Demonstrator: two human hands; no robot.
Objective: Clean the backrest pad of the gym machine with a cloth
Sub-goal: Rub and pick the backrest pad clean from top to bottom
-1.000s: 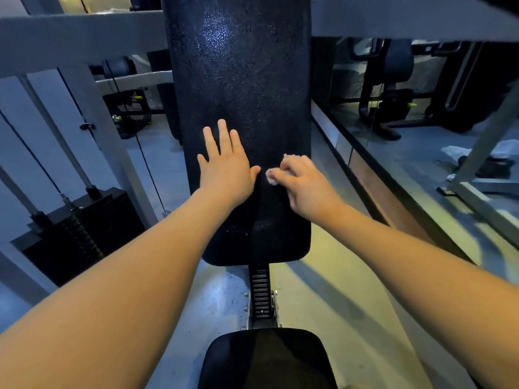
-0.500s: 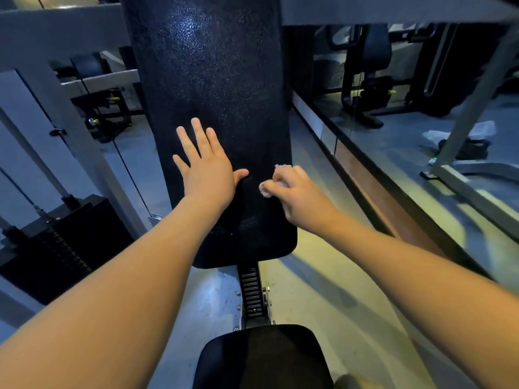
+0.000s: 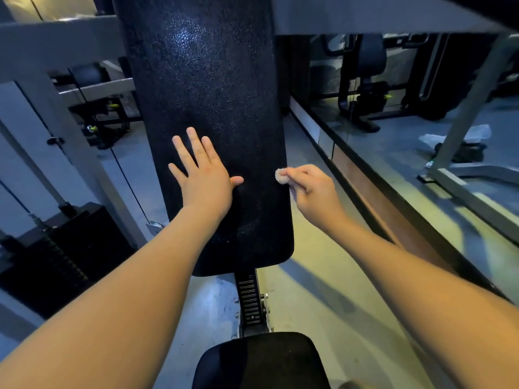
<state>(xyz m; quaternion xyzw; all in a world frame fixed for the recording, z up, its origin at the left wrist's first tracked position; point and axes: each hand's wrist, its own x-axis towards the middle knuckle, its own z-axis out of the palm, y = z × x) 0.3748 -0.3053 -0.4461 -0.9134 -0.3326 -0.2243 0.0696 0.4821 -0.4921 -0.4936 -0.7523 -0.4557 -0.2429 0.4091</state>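
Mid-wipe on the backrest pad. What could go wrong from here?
1. The cloth is a small wad pinched in the right hand at the right edge of the backrest pad; a stroke may slip off.
2. Such a wad covers little, so the tall upper pad could get missed.
3. The left hand lies flat on the pad, likely smudging it.

Dim gym, bluish light at left, yellow-green cast on grey floor (image 3: 323,290) at right. Black weight stack (image 3: 64,248) low left; thin cable (image 3: 126,175) beside grey frame post (image 3: 73,153). Mirror wall (image 3: 407,169) along right, brown strip (image 3: 373,197) at base; black machine (image 3: 368,66) seen in it. Grey angled beam (image 3: 474,91) far right, pale bundle (image 3: 477,133) near its foot.
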